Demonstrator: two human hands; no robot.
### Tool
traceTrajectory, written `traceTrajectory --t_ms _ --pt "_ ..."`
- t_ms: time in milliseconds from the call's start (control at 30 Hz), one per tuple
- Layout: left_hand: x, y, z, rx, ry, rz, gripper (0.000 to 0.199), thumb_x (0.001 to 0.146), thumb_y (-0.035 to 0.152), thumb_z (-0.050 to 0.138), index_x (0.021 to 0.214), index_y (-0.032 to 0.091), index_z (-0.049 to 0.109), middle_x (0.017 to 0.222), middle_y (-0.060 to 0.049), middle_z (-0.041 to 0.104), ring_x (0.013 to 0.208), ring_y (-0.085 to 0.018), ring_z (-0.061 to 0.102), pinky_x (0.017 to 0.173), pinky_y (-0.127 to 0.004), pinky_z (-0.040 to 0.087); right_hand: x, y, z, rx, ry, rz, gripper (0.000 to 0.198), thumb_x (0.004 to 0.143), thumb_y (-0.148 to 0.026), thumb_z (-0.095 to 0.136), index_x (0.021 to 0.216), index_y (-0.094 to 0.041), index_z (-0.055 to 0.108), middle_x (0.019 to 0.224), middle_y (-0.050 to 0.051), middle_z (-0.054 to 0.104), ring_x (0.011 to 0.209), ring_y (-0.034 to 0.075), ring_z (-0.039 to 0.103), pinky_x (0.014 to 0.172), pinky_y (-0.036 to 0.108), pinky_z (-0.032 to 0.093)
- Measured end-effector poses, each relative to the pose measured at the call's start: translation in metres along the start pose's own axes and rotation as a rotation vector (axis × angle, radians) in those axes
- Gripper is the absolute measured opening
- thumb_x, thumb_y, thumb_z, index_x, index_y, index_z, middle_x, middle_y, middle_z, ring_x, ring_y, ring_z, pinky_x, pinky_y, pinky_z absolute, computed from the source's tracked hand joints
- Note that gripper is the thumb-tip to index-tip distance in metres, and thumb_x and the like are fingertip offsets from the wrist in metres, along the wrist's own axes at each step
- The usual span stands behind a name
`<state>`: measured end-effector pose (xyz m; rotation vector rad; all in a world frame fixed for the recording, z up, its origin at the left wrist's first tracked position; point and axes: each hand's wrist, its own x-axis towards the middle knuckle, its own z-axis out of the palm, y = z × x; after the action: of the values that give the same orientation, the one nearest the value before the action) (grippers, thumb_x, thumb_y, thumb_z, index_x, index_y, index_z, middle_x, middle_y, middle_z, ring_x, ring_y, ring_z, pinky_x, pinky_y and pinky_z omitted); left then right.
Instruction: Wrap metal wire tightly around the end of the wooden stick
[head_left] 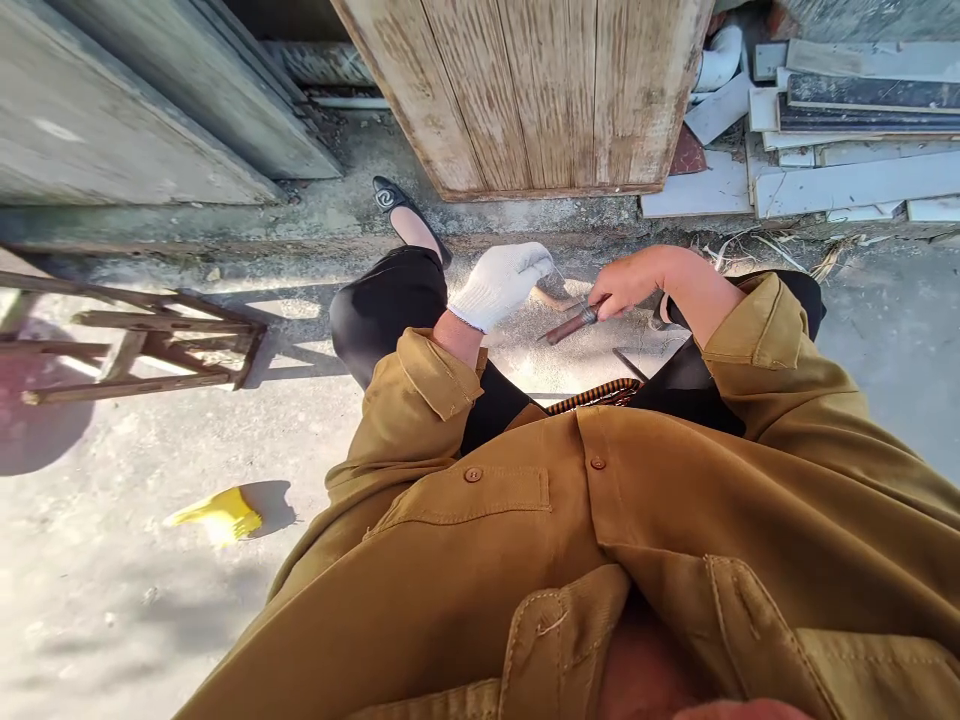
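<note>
My left hand, in a white knitted glove, is closed in a pinch. From its fingertips a thin pale strand runs a short way toward the right; its far end is too fine to follow. My bare right hand is wrapped round a tool with a dark brown handle, whose end points down and to the left. The tool's working part is hidden or too small to make out. Both hands are apart, held over the ground between my bent knees. A light brown strip shows between them.
Ahead stands a weathered wooden panel. Stacked boards or tiles lie at the upper right, beside a white pipe bend. To the left are a wooden stool on its side and a yellow object. A striped woven edge shows below me.
</note>
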<state>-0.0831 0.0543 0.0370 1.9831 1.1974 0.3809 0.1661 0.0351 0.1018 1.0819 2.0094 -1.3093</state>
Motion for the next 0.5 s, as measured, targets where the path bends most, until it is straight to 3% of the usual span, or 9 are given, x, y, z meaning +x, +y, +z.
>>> traceTrajectory --t_ms 33,100,200,300,500 --pt "-0.004 -0.002 0.002 -0.010 0.016 -0.019 0.014 0.097 0.026 0.063 0.085 0.024 0.072 0.087 -0.004 0.075 0.092 -0.026 0.069 0.090 -0.038 0.056 -0.005 -0.003 0.003 0.100 -0.007 -0.125 0.026 0.104 -0.009 0.072 0.080 -0.016 0.069 0.064 -0.003 0.058 0.065 0.011 0.051 0.069 0.028 0.037" --pt "-0.015 -0.003 0.010 -0.053 -0.011 -0.054 0.016 0.096 0.025 0.062 0.083 0.022 0.069 0.084 -0.004 0.072 0.085 -0.023 0.065 0.084 -0.036 0.054 -0.015 -0.004 0.008 0.328 0.109 -0.349 0.025 0.105 -0.019 0.077 0.083 -0.017 0.068 0.068 -0.005 0.059 0.062 0.009 0.049 0.065 0.024 0.038" --pt "-0.035 0.005 0.030 -0.159 -0.130 -0.043 0.026 0.103 0.031 0.053 0.093 0.020 0.073 0.077 -0.002 0.067 0.074 -0.020 0.062 0.078 -0.033 0.052 -0.022 -0.002 0.017 0.642 0.458 -0.475 0.029 0.110 -0.036 0.076 0.089 -0.018 0.066 0.073 -0.003 0.061 0.061 0.009 0.046 0.061 0.023 0.038" --pt "-0.049 0.014 0.048 0.003 -0.167 0.015 0.028 0.104 0.032 0.051 0.102 0.021 0.077 0.092 -0.004 0.077 0.089 -0.023 0.071 0.088 -0.034 0.054 -0.021 0.001 0.025 0.733 0.685 -0.290 0.029 0.114 -0.033 0.069 0.089 -0.019 0.063 0.073 -0.001 0.060 0.061 0.010 0.046 0.059 0.025 0.037" --pt "-0.059 0.015 0.061 0.357 -0.203 -0.090 0.038 0.114 0.033 0.045 0.122 0.021 0.080 0.113 -0.011 0.085 0.106 -0.032 0.078 0.086 -0.037 0.053 -0.020 0.016 0.028 0.434 0.700 0.130 0.032 0.115 -0.027 0.061 0.084 -0.019 0.062 0.077 0.005 0.064 0.069 0.016 0.056 0.070 0.030 0.045"
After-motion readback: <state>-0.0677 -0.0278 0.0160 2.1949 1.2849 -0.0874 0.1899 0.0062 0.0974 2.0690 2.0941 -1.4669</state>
